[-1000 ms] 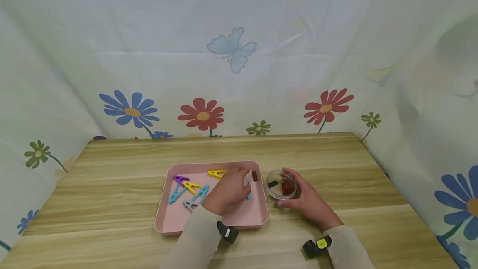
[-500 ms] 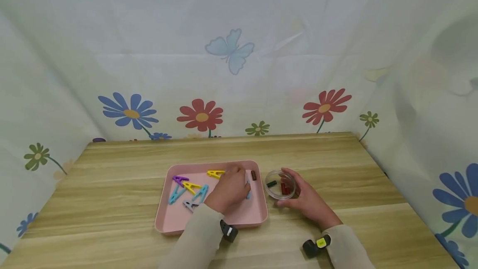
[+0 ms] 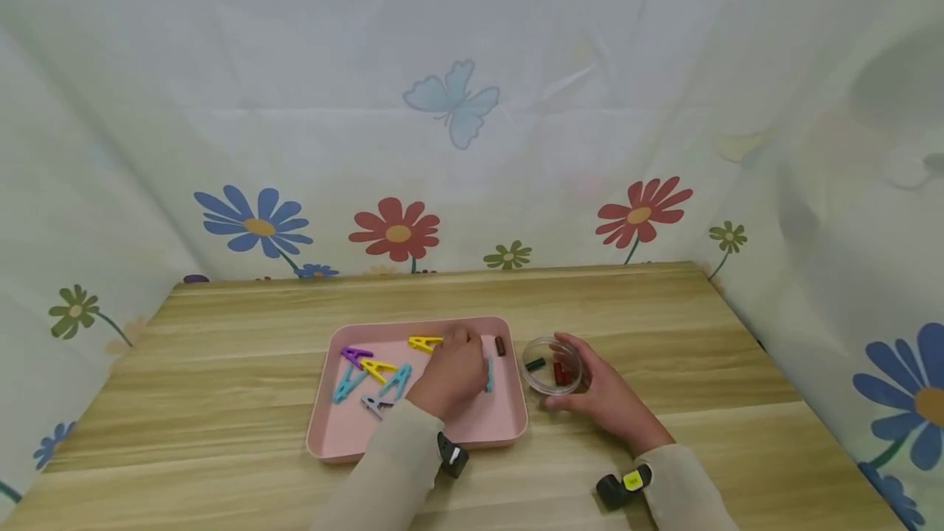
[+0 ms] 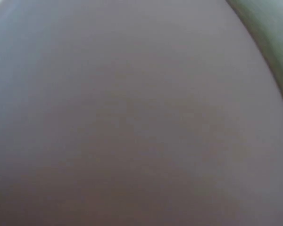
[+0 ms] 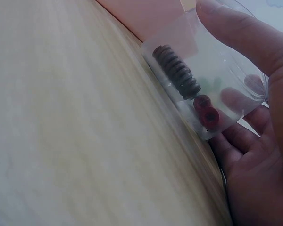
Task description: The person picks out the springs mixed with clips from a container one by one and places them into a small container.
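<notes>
My left hand (image 3: 451,374) reaches down inside the right half of a pink tray (image 3: 324,424), its fingertips hidden behind the hand. Just right of it lies a light-blue clothespin (image 3: 490,375), partly covered. A small brown coil spring (image 3: 501,347) lies in the tray's far right corner. Beside the tray, my right hand (image 3: 608,392) holds a clear round plastic cup (image 3: 546,388) with thumb and fingers around its side. Inside the cup are a dark green spring (image 3: 535,365) and red springs (image 3: 563,374). The right wrist view shows the dark spring's coils (image 5: 177,70) through the wall.
Several clothespins lie in the tray's left and far parts: purple (image 3: 357,354), yellow (image 3: 378,369), blue (image 3: 398,382) and grey (image 3: 376,406). The tray stands on a wood-grain table (image 3: 243,375). A flower-print curtain (image 3: 332,121) surrounds it. The left wrist view is blurred.
My left hand has shifted slightly left and the blue clothespin beside it shows a little more. My right hand stays around the cup.
</notes>
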A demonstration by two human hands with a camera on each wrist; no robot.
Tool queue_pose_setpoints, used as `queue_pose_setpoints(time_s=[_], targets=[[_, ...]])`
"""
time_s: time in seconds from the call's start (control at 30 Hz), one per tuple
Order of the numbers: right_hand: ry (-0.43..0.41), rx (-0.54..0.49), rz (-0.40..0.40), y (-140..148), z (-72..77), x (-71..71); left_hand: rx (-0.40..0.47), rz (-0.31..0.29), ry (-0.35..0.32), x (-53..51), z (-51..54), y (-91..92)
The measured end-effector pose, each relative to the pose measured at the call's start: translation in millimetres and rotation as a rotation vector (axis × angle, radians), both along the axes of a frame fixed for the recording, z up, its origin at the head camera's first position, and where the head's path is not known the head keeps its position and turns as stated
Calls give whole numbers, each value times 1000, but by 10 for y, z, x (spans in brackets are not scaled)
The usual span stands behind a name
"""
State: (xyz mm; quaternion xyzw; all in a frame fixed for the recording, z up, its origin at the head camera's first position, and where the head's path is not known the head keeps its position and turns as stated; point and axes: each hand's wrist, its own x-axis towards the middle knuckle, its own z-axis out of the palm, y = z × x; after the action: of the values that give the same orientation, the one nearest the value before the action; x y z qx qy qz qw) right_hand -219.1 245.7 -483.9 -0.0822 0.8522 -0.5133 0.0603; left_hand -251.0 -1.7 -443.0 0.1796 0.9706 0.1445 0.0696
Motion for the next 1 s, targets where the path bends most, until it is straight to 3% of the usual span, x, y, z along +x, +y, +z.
queue_pose_setpoints(time_s=[0.2, 0.63, 1.0], targets=[[-10, -4, -2, -1, -6, 10, -1, -12, -19, 24, 0, -10], [-4, -14, 0, 9, 2, -3, -25, 32, 66, 4, -13, 15], [7, -17, 10, 16, -11, -8, -37, 52, 31, 35, 9, 35]])
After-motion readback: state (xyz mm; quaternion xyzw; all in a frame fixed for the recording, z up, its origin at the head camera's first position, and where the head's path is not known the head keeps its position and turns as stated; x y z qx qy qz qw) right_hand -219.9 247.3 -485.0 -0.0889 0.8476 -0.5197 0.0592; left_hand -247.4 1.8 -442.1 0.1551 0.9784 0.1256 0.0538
